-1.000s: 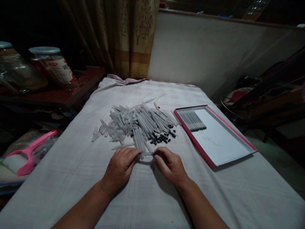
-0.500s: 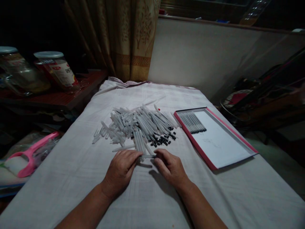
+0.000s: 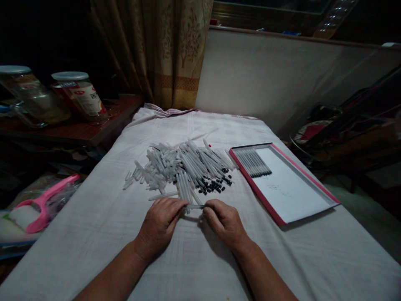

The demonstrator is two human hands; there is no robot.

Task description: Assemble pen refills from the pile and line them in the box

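My left hand [image 3: 159, 224] and my right hand [image 3: 224, 221] rest on the white cloth [image 3: 194, 259], fingers pinched on the two ends of one pale pen tube [image 3: 194, 206] held level between them. Just beyond my fingers lies a heap of pale pen tubes [image 3: 178, 165] with small black caps [image 3: 213, 185] scattered at its near right side. To the right sits a shallow red-edged box lid [image 3: 283, 184] holding a row of finished pens [image 3: 252, 161] at its far end.
Glass jars [image 3: 79, 94] stand on a dark wooden shelf [image 3: 78, 129] at the left. A pink-handled tool [image 3: 40, 202] lies low on the left. A patterned curtain [image 3: 175, 54] and a pale wall are behind. Dark clutter fills the right side.
Both hands stay pinched on the same tube and have barely moved. The view has tilted down a little, so everything sits slightly lower in the picture.
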